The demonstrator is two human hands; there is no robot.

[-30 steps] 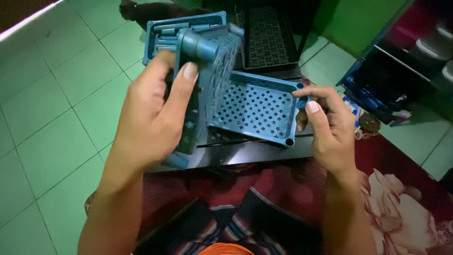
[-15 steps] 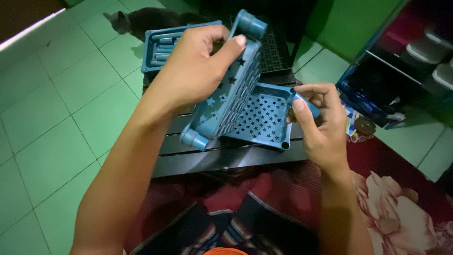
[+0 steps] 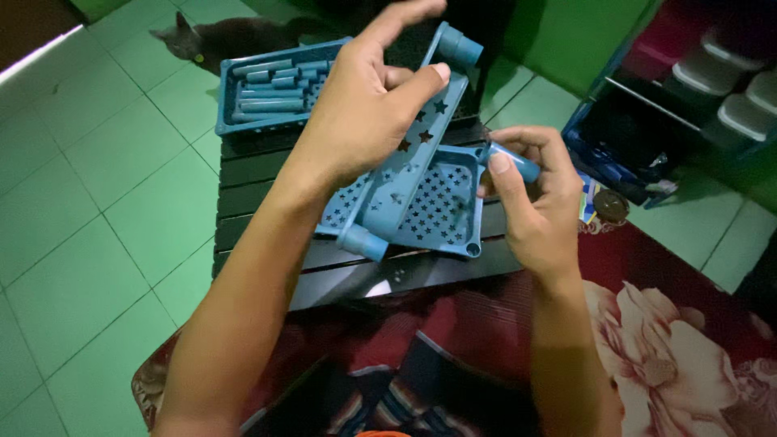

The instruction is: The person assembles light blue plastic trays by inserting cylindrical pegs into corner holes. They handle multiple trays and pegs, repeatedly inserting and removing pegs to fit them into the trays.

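My left hand (image 3: 368,109) grips a blue plastic shelf panel (image 3: 401,162) with star-shaped holes and round corner sockets, held tilted on edge above the low table. My right hand (image 3: 530,198) pinches a short blue plastic tube (image 3: 518,162) at the corner of a second perforated blue panel (image 3: 441,214), which lies flat on the dark slatted table (image 3: 259,174). The tilted panel's lower socket rests near the flat panel's front-left side.
Another blue tray (image 3: 235,97) at the table's far end holds several loose blue tubes. A dark cat (image 3: 227,36) sits on the green tiled floor behind it. A blue rack (image 3: 627,150) stands at the right, and a red floral rug (image 3: 672,356) lies below.
My left hand has turned the held panel from upright to a steeper diagonal tilt and shifted right. My right hand has taken hold of a tube at the flat panel's corner.
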